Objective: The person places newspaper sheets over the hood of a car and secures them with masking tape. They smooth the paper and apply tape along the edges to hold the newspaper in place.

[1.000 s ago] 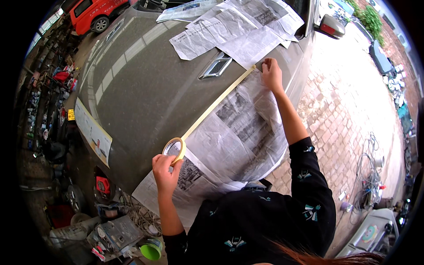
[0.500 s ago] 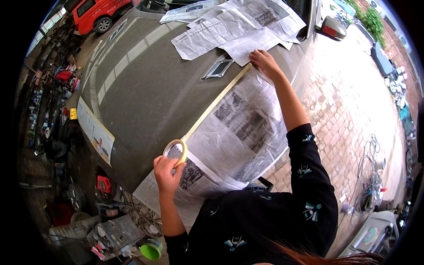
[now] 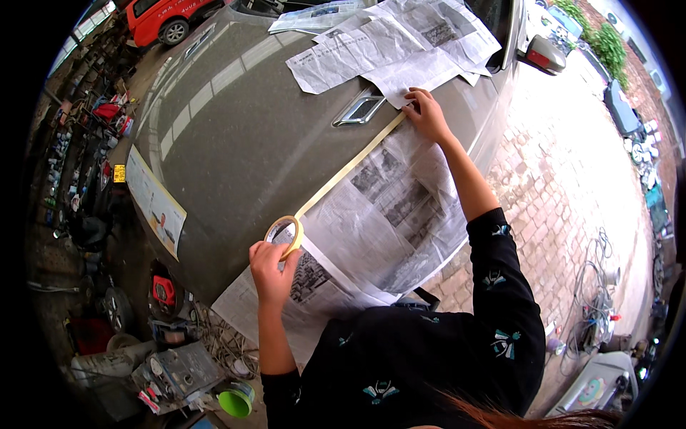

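A roll of yellowish masking tape [image 3: 299, 237] is gripped between the thumb and fingers of my left hand [image 3: 271, 275], over the near edge of the hood. From it a straight strip of tape runs away along the upper edge of a newspaper sheet [image 3: 379, 207] on the car's grey-brown hood [image 3: 243, 143]. At the strip's far end, the bent fingers and thumb of my right hand [image 3: 427, 120] are on the tape, beside the corner of another newspaper sheet [image 3: 411, 75]. The exact contact under those fingertips is partly hidden. A chrome-rimmed vent [image 3: 361, 109] lies just left of them.
More newspaper covers the windshield area, near a side mirror [image 3: 544, 54]. A printed sheet [image 3: 153, 204] hangs at the hood's left edge. Parts and tools clutter the left floor, with a green bucket [image 3: 236, 400]. Cables [image 3: 594, 307] lie on the paving at right.
The view has shifted slightly. My right hand has moved a little nearer along the tape strip, its fingers somewhat more apart. The tape roll in my left hand is slightly farther up the hood.
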